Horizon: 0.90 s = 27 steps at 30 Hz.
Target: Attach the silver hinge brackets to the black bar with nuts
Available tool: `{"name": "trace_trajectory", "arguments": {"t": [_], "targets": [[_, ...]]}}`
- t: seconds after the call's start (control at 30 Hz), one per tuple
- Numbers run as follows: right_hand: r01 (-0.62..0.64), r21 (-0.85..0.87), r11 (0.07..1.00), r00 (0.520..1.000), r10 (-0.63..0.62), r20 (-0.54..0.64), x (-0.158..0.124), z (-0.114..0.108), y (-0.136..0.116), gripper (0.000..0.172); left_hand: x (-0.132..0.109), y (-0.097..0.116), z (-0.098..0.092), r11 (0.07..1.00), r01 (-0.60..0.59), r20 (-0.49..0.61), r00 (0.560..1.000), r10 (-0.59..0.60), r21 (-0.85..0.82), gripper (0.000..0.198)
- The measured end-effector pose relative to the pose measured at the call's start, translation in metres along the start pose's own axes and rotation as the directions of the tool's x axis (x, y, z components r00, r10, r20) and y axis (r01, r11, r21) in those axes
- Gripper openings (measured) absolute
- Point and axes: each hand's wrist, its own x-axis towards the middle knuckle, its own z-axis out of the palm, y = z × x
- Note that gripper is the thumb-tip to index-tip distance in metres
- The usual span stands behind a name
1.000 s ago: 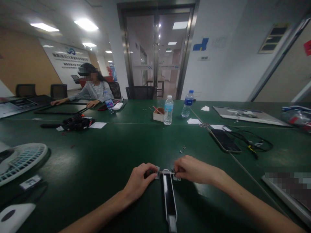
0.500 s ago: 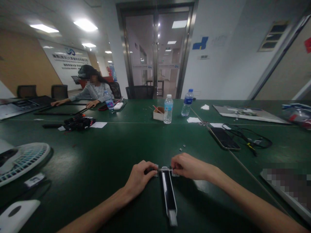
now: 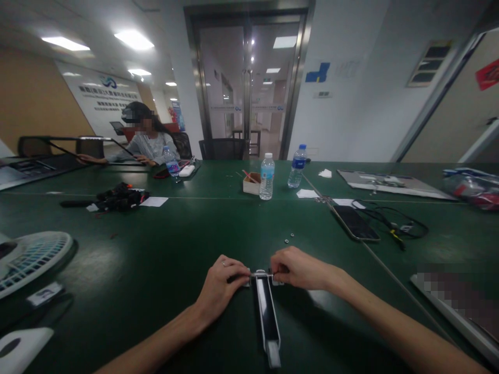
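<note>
Between my hands a long, narrow metal frame (image 3: 267, 312) lies on the green table, with a dark middle and a pale tab at its near end. A thin cross rod runs across its far end, with a small pale plate on each side. My left hand (image 3: 223, 283) is closed, thumb and fingertips pinching the rod's left end. At the right end my right hand (image 3: 298, 267) is also closed, its curled fingers at the rod and plate. The fingers hide exactly what they grip there. Two small rings (image 3: 289, 238) lie just beyond my right hand.
Bottles (image 3: 267, 179) and a small box (image 3: 251, 183) stand farther back. A phone (image 3: 355, 223) and cables (image 3: 393, 228) lie to the right, a white fan (image 3: 37, 262) to the left. Across the table a person (image 3: 152, 140) holds up a black rectangular frame (image 3: 83, 139).
My hands keep their places on the rod, the left fingers slightly straighter. The view has shifted a little. The person across has lifted the black frame off the table.
</note>
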Motion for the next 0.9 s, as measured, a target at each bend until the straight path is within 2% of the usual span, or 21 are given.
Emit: {"name": "trace_trajectory", "arguments": {"t": [0.3, 0.5, 0.53, 0.6, 0.7, 0.77, 0.9], "targets": [[-0.037, 0.023, 0.999, 0.999, 0.037, -0.005, 0.001, 0.005, -0.005, 0.008, 0.002, -0.003, -0.001, 0.995, 0.1, 0.037, 0.994, -0.099, -0.014, 0.013], [-0.057, 0.065, 0.996, 0.997, 0.053, 0.057, -0.003, -0.01, 0.001, 0.019, 0.003, -0.005, -0.002, 0.991, 0.134, 0.065, 0.989, -0.132, -0.025, 0.017], [-0.076, 0.034, 0.997, 0.997, 0.075, 0.021, -0.003, -0.013, 0.005, 0.02, 0.003, -0.006, -0.002, 0.99, 0.136, 0.065, 0.989, -0.134, -0.027, 0.017], [-0.145, -0.064, 0.987, 0.983, 0.136, -0.126, -0.001, -0.016, 0.018, 0.02, 0.003, -0.007, -0.002, 0.991, 0.134, 0.063, 0.989, -0.132, -0.029, 0.018], [-0.276, -0.162, 0.947, 0.917, 0.209, -0.34, 0.006, -0.012, 0.044, 0.025, 0.002, -0.009, -0.002, 0.992, 0.121, 0.071, 0.99, -0.119, -0.026, 0.02], [-0.301, -0.17, 0.938, 0.904, 0.224, -0.365, 0.011, -0.006, 0.061, 0.028, 0.001, -0.01, -0.001, 0.993, 0.119, 0.076, 0.99, -0.117, -0.019, 0.02], [-0.26, -0.159, 0.953, 0.921, 0.195, -0.337, 0.015, 0.0, 0.077, 0.019, 0.002, -0.009, -0.001, 0.995, 0.104, 0.054, 0.993, -0.105, 0.006, 0.018]]}}
